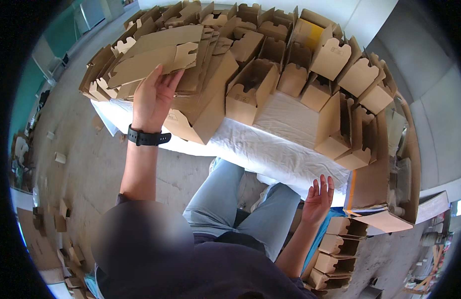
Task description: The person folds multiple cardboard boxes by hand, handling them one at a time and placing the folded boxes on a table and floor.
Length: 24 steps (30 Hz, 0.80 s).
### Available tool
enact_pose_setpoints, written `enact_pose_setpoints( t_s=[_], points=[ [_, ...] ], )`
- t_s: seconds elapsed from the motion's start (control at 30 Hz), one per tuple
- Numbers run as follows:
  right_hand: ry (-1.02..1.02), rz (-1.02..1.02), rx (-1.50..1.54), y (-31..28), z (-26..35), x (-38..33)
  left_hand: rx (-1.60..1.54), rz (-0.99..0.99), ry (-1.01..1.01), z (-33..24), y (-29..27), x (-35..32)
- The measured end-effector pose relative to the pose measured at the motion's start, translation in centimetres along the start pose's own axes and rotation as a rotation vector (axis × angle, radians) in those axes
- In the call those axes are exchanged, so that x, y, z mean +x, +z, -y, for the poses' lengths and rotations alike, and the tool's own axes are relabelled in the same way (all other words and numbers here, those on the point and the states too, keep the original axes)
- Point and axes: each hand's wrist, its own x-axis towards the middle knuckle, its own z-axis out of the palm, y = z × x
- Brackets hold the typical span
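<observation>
At the left end of the table, my left hand (153,97), with a black band on the wrist, grips the near edge of a flattened cardboard box (158,55). That brown sheet, with notched flaps, lies tilted on top of more flat cardboard pieces (205,65). Part of its edge is hidden behind my fingers. My right hand (317,202) is held palm up beside the table's near right edge. It is empty, with its fingers apart. Directly right of the stack, a folded-up open carton (253,92) stands on the white cloth.
Rows of open brown cartons (292,74) crowd the white-covered table (280,144). A large cardboard box (372,187) stands at its right end, holding clear plastic-looking items. More small cartons (335,249) are stacked below right. Others (76,254) lie on the floor at the left.
</observation>
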Motion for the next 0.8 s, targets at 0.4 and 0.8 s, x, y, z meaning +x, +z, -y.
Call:
enact_pose_setpoints(
  t_s=[0.4,0.8],
  points=[
    [-0.003,0.014,0.020,-0.4,-0.3,-0.3,-0.061,-0.036,-0.164,0.0,-0.4,0.7],
    [0.037,0.062,0.008,-1.0,-0.4,-0.2,-0.103,0.141,-0.288,-0.2,1.4,-0.4]
  ],
)
